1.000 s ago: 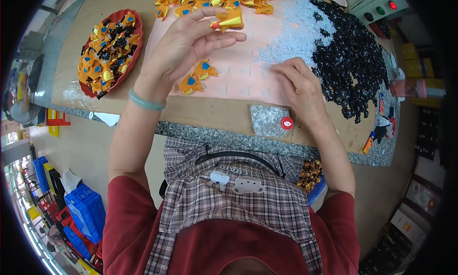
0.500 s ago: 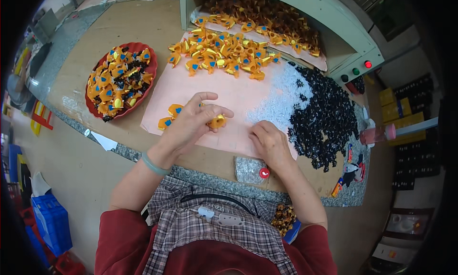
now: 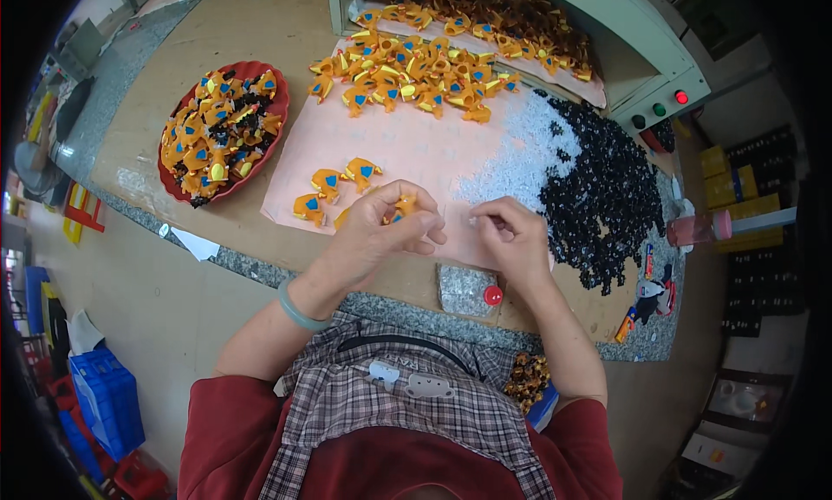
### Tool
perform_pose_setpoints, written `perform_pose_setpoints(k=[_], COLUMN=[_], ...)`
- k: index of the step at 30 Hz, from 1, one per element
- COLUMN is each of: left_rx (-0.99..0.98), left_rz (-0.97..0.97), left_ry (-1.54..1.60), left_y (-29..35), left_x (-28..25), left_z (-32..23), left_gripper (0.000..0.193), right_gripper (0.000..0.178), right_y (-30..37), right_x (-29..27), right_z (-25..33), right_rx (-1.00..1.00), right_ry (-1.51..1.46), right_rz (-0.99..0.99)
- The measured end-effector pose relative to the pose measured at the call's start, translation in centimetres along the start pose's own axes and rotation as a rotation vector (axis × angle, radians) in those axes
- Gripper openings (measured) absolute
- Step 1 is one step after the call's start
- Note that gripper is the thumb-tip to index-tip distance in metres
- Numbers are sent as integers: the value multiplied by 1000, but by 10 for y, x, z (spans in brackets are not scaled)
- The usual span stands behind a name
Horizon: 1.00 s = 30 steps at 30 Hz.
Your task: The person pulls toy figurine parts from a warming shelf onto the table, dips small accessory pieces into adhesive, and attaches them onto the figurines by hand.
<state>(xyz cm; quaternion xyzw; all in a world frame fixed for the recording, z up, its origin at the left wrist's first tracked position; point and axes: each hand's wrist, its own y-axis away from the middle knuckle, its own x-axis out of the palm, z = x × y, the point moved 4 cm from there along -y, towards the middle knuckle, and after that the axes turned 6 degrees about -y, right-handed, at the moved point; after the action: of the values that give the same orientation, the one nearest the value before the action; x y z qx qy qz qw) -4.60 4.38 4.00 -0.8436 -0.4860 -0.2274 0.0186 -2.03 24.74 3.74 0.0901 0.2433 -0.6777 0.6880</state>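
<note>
**Assembler's hands above a pink work sheet, one orange piece in the left**

The left hand (image 3: 371, 233), a pale green bangle (image 3: 301, 308) at its wrist, grips a small orange piece (image 3: 403, 207) between curled fingers and thumb; the piece is partly hidden by them and sits above the near part of the pink sheet (image 3: 381, 145). The right hand (image 3: 516, 238) is raised just beside it, apart from the left, its fingers bent and the index finger pointing toward the held piece; whether a tiny part lies at those fingertips I cannot tell from where I stand. Three loose figures (image 3: 326, 184), orange with blue patches, lie to the left of the left hand, with another partly covered by it. A larger heap of orange pieces (image 3: 412, 75) occupies the far edge of the sheet, before an open-fronted pale green cabinet (image 3: 620, 45). To the right spread clear small parts (image 3: 507, 166), bordered by black small parts (image 3: 598, 197). A scalloped red dish (image 3: 282, 110), left, holds orange and black pieces together. A grey slab (image 3: 461, 292) bearing a red cap (image 3: 492, 295) rests near the person's edge of the table.
</note>
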Motion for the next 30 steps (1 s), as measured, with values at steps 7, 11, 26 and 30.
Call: perform_pose_setpoints(k=[7, 11, 26, 30], left_rx=[166, 243, 182, -90], left_rz=[-89, -64, -9, 195], left_ry=[-526, -542, -406, -51], left_y=[6, 0, 6, 5], left_x=[22, 26, 25, 24], left_z=[4, 9, 11, 13], left_gripper=[8, 8, 6, 6], right_gripper=[15, 17, 17, 18], right_y=[15, 19, 28, 23], right_x=[-1, 2, 9, 6], right_z=[46, 44, 49, 49], right_rx=[236, 178, 125, 98], right_ry=[-605, -598, -549, -574], right_rz=[-153, -171, -73, 50])
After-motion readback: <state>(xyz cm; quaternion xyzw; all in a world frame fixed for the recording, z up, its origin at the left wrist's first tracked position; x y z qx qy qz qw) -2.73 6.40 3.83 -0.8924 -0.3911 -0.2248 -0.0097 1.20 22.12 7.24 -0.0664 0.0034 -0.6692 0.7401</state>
